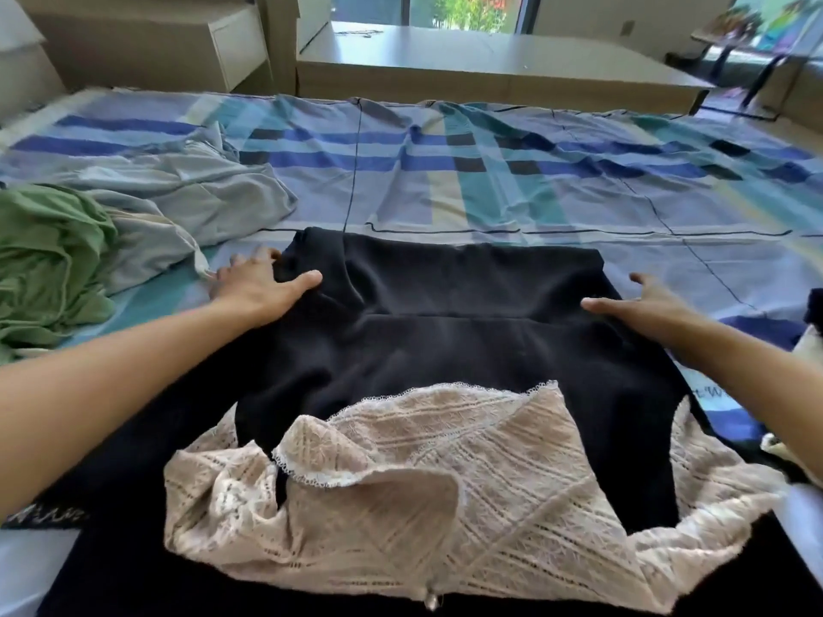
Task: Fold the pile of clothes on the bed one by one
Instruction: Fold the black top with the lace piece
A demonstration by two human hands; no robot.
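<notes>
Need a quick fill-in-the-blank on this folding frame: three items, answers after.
1. The left hand and right hand both rest flat on a spread-out garment whose colour is ___.
2. The beige fabric nearest the camera is made of ___.
3. The crumpled green garment lies on the person's ___ side.

Missing words: black; lace; left.

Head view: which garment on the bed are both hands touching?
The black garment, spread flat in the middle, with the left hand and right hand at its side edges. The green garment and pale grey garment lie crumpled at left.
</notes>
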